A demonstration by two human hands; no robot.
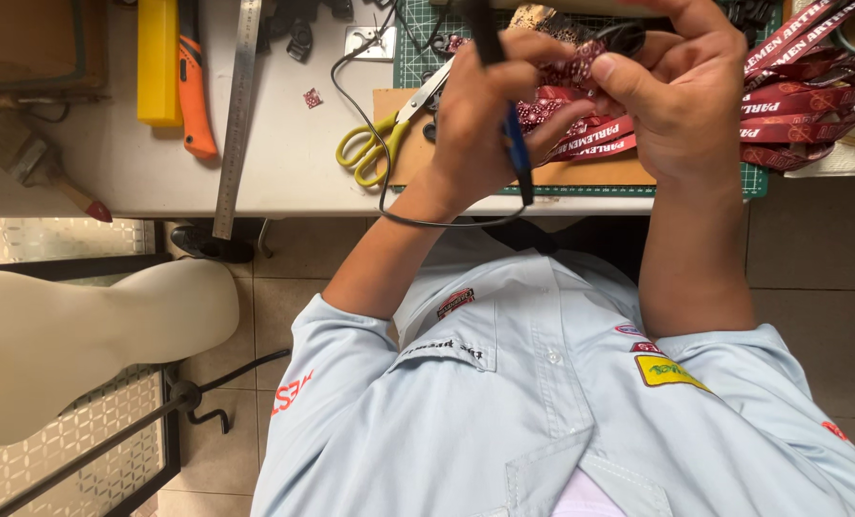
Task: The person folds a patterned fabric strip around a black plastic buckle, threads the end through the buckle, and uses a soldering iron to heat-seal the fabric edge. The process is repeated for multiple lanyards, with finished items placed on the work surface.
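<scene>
Red patterned ribbon [581,72] pinched between both hands above the desk edge.

Left hand [490,120] presses the ribbon with its fingertips while gripping a dark blue-handled corded tool [516,144]; right hand [681,101] clamps the ribbon under its thumb. Beneath lie a green cutting mat [418,57] and more red lanyards [801,96], with yellow scissors [380,144] just beside and a steel ruler [238,115] further left.

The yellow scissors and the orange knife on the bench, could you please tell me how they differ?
The scissors have yellow loop handles and lie slanted, partly on the brown board; the knife has an orange grip and lies nearly straight beside a yellow block. The scissors sit closer to the left hand. Both rest untouched.
</scene>
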